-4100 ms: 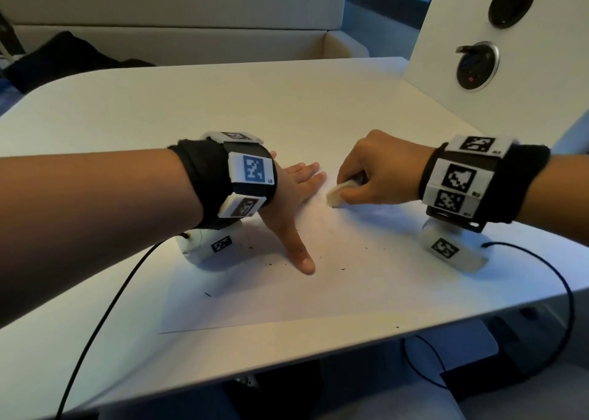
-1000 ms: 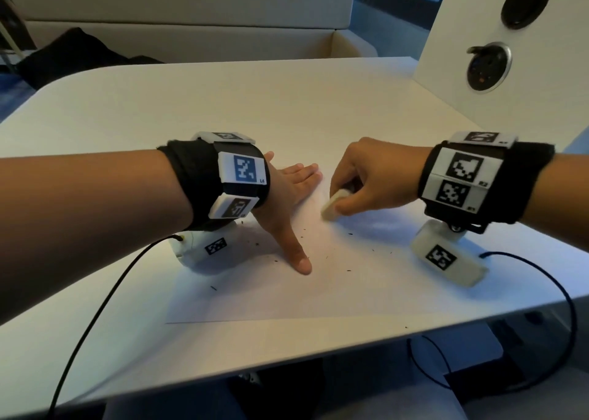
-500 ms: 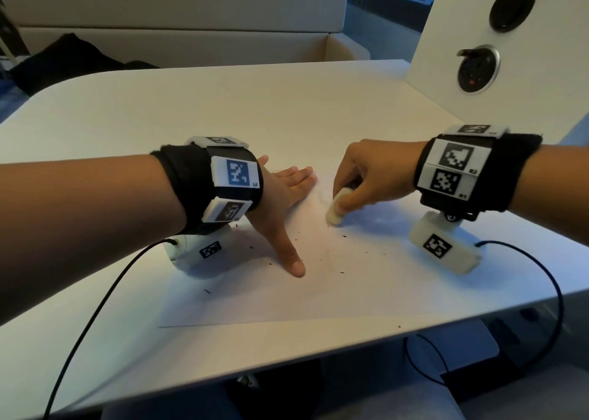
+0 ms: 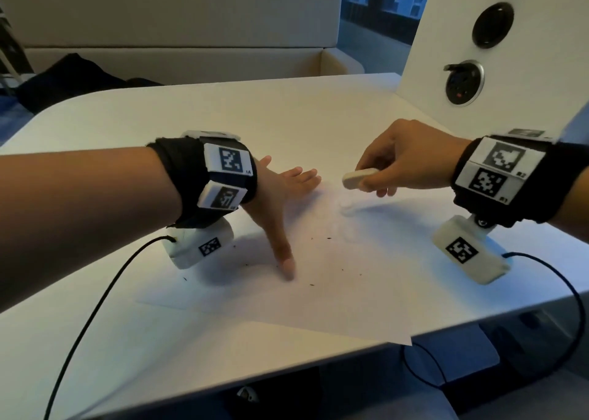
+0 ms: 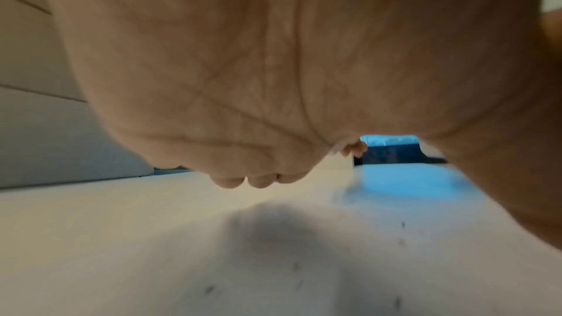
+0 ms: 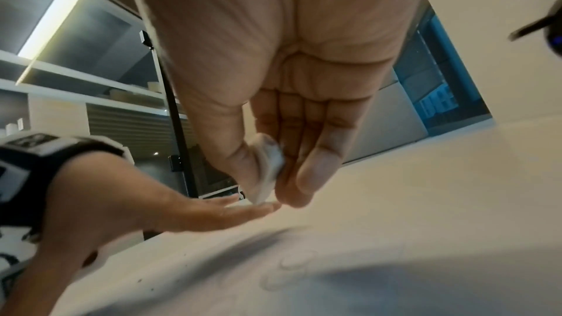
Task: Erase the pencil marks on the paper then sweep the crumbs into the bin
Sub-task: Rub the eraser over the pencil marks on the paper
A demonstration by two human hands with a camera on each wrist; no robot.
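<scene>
A white sheet of paper (image 4: 334, 292) lies on the white table (image 4: 223, 117), its near right corner past the table's front edge. My left hand (image 4: 283, 193) lies flat on the paper with fingers spread and thumb stretched toward me. My right hand (image 4: 395, 164) hovers above the paper and pinches a white eraser (image 4: 358, 178) between thumb and fingers; the eraser (image 6: 267, 167) shows grey smudges in the right wrist view. Dark crumbs (image 4: 328, 238) are scattered on the paper near my left thumb. Faint rubbed traces (image 6: 295, 261) remain under the right hand.
A white upright panel (image 4: 510, 53) with round sockets stands at the table's right rear. A beige bench (image 4: 178, 63) with a dark bag (image 4: 70, 78) runs behind the table. Black cables (image 4: 89, 317) trail from both wrist cameras over the front edge. No bin is visible.
My right hand has lifted the eraser off the paper and now holds it in the air. The left hand stays pressed flat on the sheet.
</scene>
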